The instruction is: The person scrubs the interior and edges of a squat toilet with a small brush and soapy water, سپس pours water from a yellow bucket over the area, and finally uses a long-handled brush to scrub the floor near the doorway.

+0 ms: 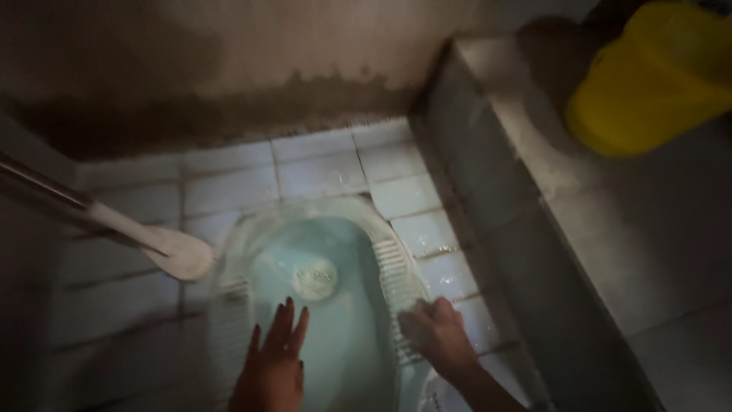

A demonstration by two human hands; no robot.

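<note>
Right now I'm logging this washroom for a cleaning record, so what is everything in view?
squat pan: one, pale blue-white, set in the floor, centre
foot tread: one clear, ribbed, pan's right side
floor tiles: many, white, wet, around the pan
brush: one, white head on a long handle, left of the pan
ledge: one, grey, right
bucket: one, yellow, upper right by the ledge
wall: stained, top
left hand: fingers spread, over the bowl
right hand: on the foot tread
</note>
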